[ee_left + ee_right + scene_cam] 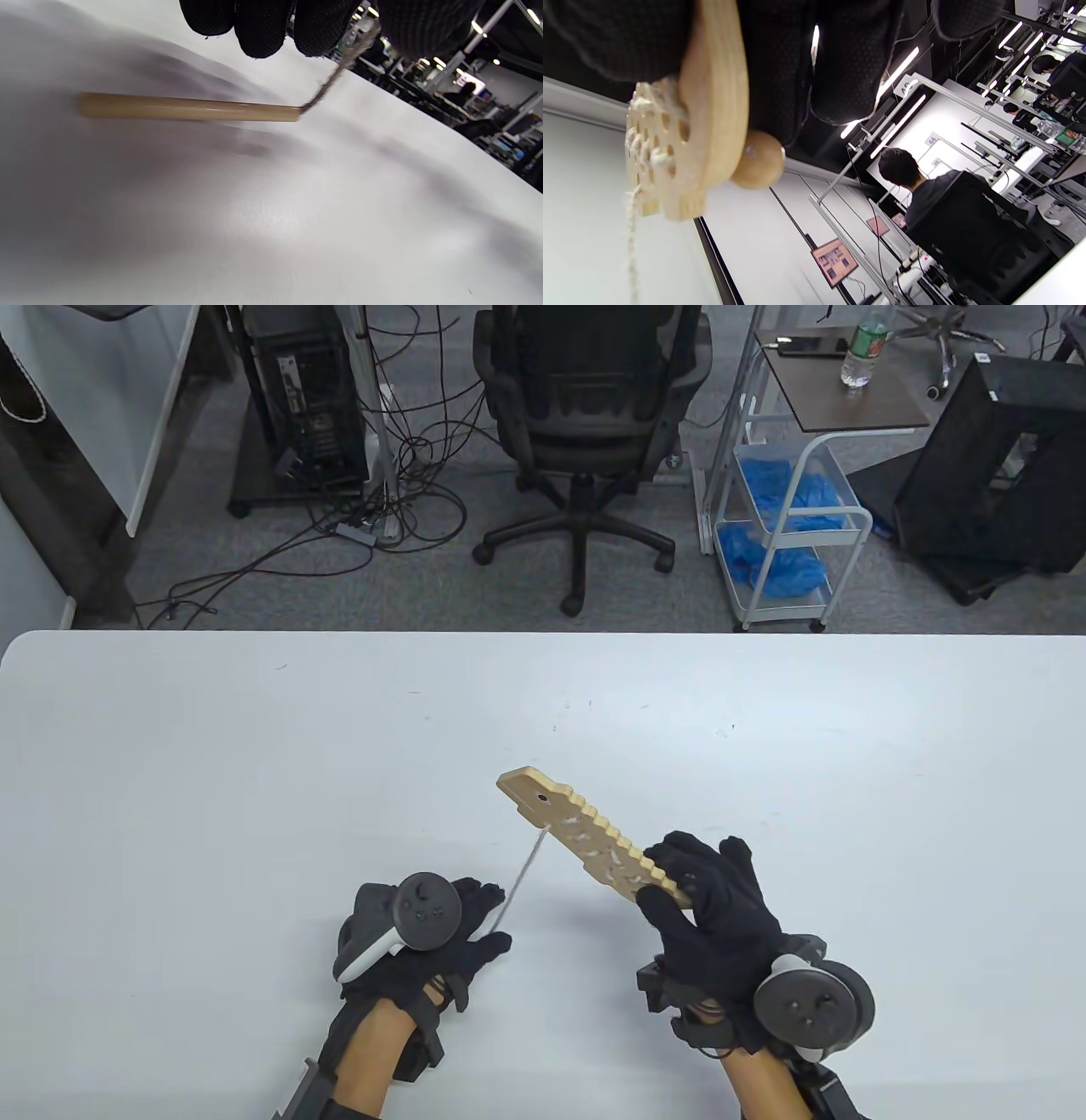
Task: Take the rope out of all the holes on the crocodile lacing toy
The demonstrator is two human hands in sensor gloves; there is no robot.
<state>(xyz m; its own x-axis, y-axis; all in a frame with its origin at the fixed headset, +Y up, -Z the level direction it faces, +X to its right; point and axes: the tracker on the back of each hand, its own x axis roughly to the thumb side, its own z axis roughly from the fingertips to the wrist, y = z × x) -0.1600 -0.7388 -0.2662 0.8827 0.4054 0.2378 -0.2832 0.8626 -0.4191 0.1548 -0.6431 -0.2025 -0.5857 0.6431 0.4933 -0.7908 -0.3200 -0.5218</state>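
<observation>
The wooden crocodile lacing toy (585, 836) is held tilted above the white table (254, 746). My right hand (713, 899) grips its near end, thumb on the face. White rope (522, 878) is laced through several holes and runs taut from the toy down to my left hand (484, 916), which pinches it. In the left wrist view the rope (335, 78) ends in a wooden needle (191, 108) hanging below my fingers (263, 25). In the right wrist view the toy (687, 127) shows laced holes and a round wooden knob (757, 159).
An office chair (585, 415), a cart with blue items (789, 517) and cables stand beyond the table's far edge.
</observation>
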